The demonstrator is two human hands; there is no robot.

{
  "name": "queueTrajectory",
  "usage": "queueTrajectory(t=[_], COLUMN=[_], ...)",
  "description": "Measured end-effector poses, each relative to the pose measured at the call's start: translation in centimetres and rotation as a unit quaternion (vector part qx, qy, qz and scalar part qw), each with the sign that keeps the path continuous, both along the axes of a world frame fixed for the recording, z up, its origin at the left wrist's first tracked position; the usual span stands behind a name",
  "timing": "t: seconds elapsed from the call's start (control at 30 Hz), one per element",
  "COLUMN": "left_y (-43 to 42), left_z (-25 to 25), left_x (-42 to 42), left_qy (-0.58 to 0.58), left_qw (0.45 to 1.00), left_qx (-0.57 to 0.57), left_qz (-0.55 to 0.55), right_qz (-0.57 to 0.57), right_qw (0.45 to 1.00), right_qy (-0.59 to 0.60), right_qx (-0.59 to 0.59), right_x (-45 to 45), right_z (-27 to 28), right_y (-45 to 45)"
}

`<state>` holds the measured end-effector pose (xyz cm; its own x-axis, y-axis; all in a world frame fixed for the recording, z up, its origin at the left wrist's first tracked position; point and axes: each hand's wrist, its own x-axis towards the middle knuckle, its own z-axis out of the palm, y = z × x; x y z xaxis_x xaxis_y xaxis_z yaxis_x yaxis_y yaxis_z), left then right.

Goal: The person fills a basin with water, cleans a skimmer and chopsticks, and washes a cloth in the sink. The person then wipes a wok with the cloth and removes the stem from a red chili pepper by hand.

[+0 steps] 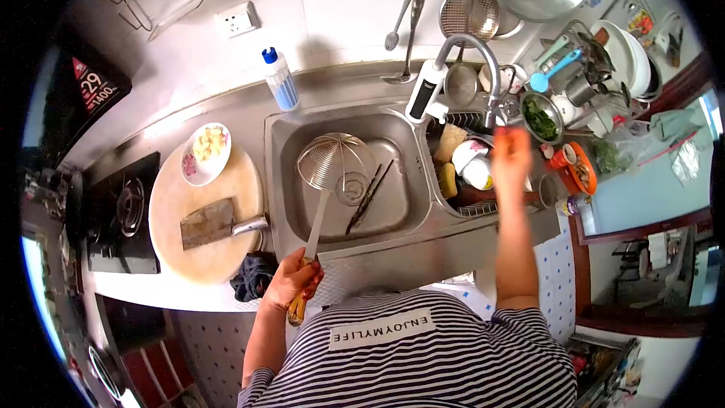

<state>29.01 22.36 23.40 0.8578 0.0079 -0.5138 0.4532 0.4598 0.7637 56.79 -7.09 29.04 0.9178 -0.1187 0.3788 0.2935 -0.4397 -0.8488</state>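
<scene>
Left grip [300, 279] clenched around strainer [322, 180] handle, just before sink rim [362, 245]. Strainer head inside left basin [402, 189], dark sticks [368, 198] beside, bare floor rightward. Right grip [513, 153] blurred near faucet [428, 92], bowls [470, 154] close; cannot tell whether spread or pinching.

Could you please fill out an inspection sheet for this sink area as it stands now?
Surface: metal sink; to its left, a round board bearing a cleaver and a bowl of pale pieces.
Job's things: skimmer, its wire head in the sink; dark sticks lie beside it.
Clutter: dark cloth by the board; dishes crowded right of the tap.
Hands: left hand grips the skimmer's handle; right hand is near the tap, blurred, grip unclear.
Cables: nothing seen.
Surroundings: stove at left; wall socket behind.
</scene>
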Motion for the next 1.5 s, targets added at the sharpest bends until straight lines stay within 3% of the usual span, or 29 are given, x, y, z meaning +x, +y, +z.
queueTrajectory(t=[0.03,0.1,0.17,0.2,0.37,0.43,0.5,0.63,0.7,0.77,0.83,0.93,0.97,1.03,1.07,1.1,1.13,1.2,1.23,1.27,1.3,1.33,1.37,1.47,1.5], left_y=[-0.5,-1.5,-2.1,-2.2,-2.5,-2.3,-2.0,-1.6,-1.2,-0.9,-0.5,0.0,0.2,0.5,0.5,0.6,0.8,1.2,1.4,1.5,1.5,1.4,1.3,0.8,0.5], left_z=[-0.1,-0.3,-0.6,-0.3,-1.1,-1.6,-2.1,-2.0,-1.7,-2.1,-2.8,-2.5,-2.9,-3.6,-3.9,-3.9,-3.8,-3.8,-3.8,-3.7,-3.6,-3.4,-3.2,-2.4,-2.2], left_x=[0.2,1.3,2.4,2.9,4.0,4.3,4.5,4.8,5.2,5.4,5.6,6.4,6.4,6.5,6.7,7.1,7.6,8.8,9.4,9.8,10.1,10.3,10.5,10.1,9.6], left_qy=[0.006,0.011,0.037,0.041,0.105,0.134,0.145,0.16,0.166,0.178,0.188,0.233,0.239,0.236,0.241,0.245,0.242,0.238,0.247,0.256,0.256,0.249,0.243,0.228,0.23], left_qw=[1.0,1.0,0.999,0.998,0.993,0.99,0.989,0.985,0.984,0.982,0.982,0.97,0.969,0.969,0.967,0.966,0.967,0.968,0.967,0.965,0.965,0.967,0.969,0.967,0.967], left_qx=[-0.019,-0.011,0.006,0.05,0.055,0.044,0.034,0.058,0.055,0.053,0.033,0.067,0.068,0.068,0.084,0.085,0.079,0.072,0.057,0.041,0.04,0.039,0.037,0.088,0.087], left_qz=[0.002,0.004,-0.004,-0.014,-0.011,-0.006,-0.001,-0.023,-0.022,-0.02,-0.004,-0.008,-0.003,-0.003,-0.007,-0.005,-0.016,-0.026,-0.025,-0.026,-0.028,-0.029,-0.031,-0.07,-0.071], right_qz=[-0.017,0.113,0.149,0.155,0.232,0.291,0.301,0.316,0.324,0.316,0.263,0.082,0.047,0.041,0.046,0.158,0.173,0.266,0.372,0.439,0.523,0.541,0.529,0.488,0.548], right_qw=[0.999,0.99,0.987,0.988,0.971,0.948,0.945,0.925,0.882,0.84,0.758,0.826,0.877,0.901,0.813,0.671,0.606,0.574,0.596,0.683,0.792,0.834,0.83,0.841,0.782], right_qy=[-0.023,-0.035,-0.01,0.013,-0.051,-0.058,-0.079,0.002,0.121,0.376,0.57,0.483,0.421,0.397,0.515,0.621,0.662,0.64,0.563,0.474,0.309,0.104,-0.106,-0.125,0.244], right_qx=[-0.038,0.076,-0.058,-0.026,0.029,0.111,0.1,0.209,0.32,0.232,0.175,0.279,0.226,0.172,0.267,0.373,0.405,0.436,0.435,0.341,0.065,-0.039,-0.143,-0.197,-0.172], right_x=[2.2,4.2,4.1,3.7,2.9,3.9,4.1,4.5,5.4,6.2,8.1,11.3,12.7,12.7,12.4,10.8,8.9,6.3,4.8,3.0,1.5,1.1,0.8,3.5,4.8], right_z=[0.3,2.3,3.6,3.6,0.9,-0.4,0.2,-1.3,-6.2,-12.5,-20.3,-29.7,-33.3,-36.9,-39.1,-36.9,-33.2,-27.3,-26.6,-22.9,-21.2,-20.7,-20.5,-22.7,-23.6], right_y=[-1.6,-0.6,0.4,1.3,6.3,9.0,10.9,11.7,12.2,14.2,15.9,17.6,17.9,17.8,18.3,18.8,20.2,21.8,22.0,22.2,22.1,22.7,23.0,25.1,25.5])
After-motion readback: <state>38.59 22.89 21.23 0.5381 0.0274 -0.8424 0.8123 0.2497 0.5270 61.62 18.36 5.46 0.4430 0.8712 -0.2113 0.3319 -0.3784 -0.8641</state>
